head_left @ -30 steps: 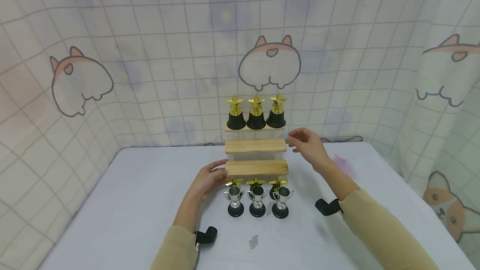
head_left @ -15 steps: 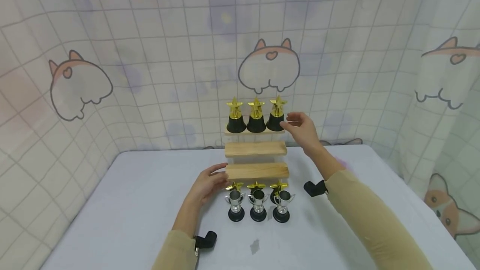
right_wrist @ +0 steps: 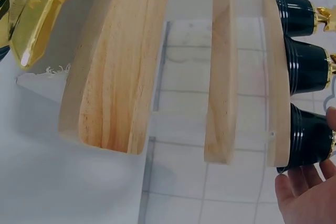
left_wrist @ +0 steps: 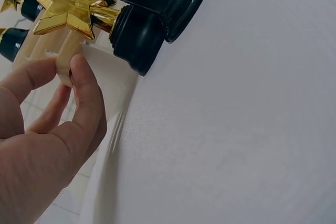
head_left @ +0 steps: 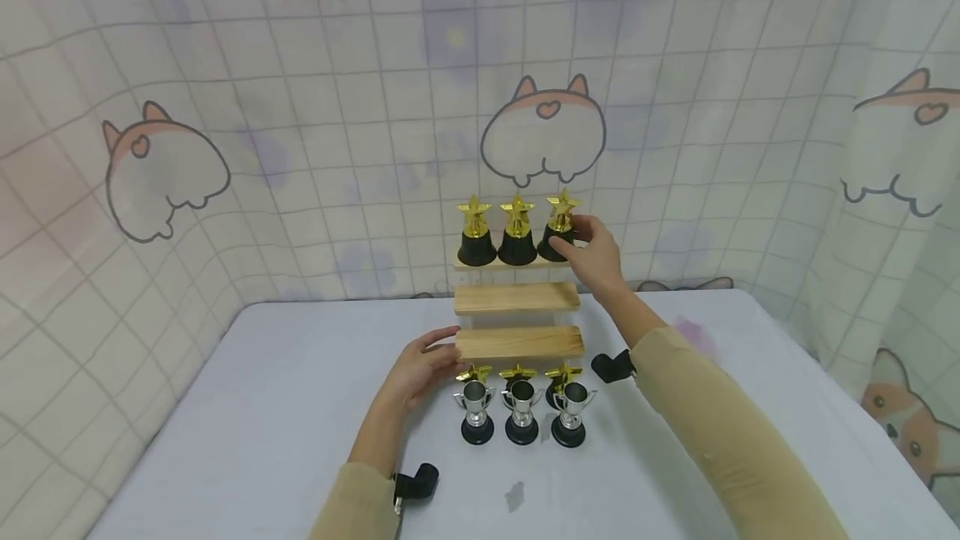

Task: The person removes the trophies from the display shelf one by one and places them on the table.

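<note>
A tiered wooden display shelf (head_left: 517,343) stands mid-table, with three gold star trophies on its top step. My right hand (head_left: 595,257) grips the rightmost star trophy (head_left: 558,242) by its black base, thumb in front and fingers behind. In the right wrist view, that base (right_wrist: 311,137) still sits against the top board, my fingers (right_wrist: 299,182) around its end. My left hand (head_left: 422,367) holds the left end of the lowest step; the left wrist view shows thumb and finger pinching the wood (left_wrist: 65,65).
On the table before the shelf, three silver cups (head_left: 521,412) stand in a row, partly hiding three more star trophies (head_left: 473,373) close to my left hand. The middle step (head_left: 517,297) bears nothing. A patterned cloth wall (head_left: 360,148) rises behind the table.
My right hand has moved up and left from beside the middle step to the rightmost top trophy and taken hold of it. The left hand stays at the lowest step.
</note>
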The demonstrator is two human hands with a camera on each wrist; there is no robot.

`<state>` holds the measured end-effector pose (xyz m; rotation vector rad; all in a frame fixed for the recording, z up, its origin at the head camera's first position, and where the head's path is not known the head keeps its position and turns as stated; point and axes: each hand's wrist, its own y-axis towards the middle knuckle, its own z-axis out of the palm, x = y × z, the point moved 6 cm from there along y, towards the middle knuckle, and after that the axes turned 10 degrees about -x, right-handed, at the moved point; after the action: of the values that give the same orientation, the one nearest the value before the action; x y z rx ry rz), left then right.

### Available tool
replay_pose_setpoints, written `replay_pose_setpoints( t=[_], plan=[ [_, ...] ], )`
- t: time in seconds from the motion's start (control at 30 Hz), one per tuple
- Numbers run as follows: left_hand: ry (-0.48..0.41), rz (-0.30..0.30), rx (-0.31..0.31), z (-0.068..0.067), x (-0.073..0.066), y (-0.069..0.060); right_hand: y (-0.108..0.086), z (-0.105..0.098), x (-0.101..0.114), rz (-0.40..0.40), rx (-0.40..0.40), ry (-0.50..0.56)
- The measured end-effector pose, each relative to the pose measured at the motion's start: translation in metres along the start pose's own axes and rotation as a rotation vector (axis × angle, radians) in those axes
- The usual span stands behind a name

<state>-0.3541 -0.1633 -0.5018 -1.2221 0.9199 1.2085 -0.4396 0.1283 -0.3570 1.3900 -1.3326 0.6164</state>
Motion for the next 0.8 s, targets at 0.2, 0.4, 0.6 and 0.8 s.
replay_pose_setpoints(
  t=[0.2, 0.4, 0.6, 0.8],
  plan=[
    [0.003, 0.002, -0.003, 0.0006, -0.0026, 0.0007, 0.004, 0.0022, 0.0031, 0.0, -0.014, -0.03],
    [-0.002, -0.006, 0.001, 0.0011, -0.0012, 0.0011, 0.0055, 0.0023, 0.003, 0.023, 0.004, -0.044],
    [-0.005, 0.009, 0.0, 0.0016, -0.0022, 0.0009, 0.0038, 0.0012, 0.0038, 0.017, 0.021, -0.032],
    [-0.007, 0.012, 0.002, 0.0007, -0.0023, 0.0013, 0.0012, -0.0015, 0.0027, 0.011, 0.029, -0.003]
  ],
)
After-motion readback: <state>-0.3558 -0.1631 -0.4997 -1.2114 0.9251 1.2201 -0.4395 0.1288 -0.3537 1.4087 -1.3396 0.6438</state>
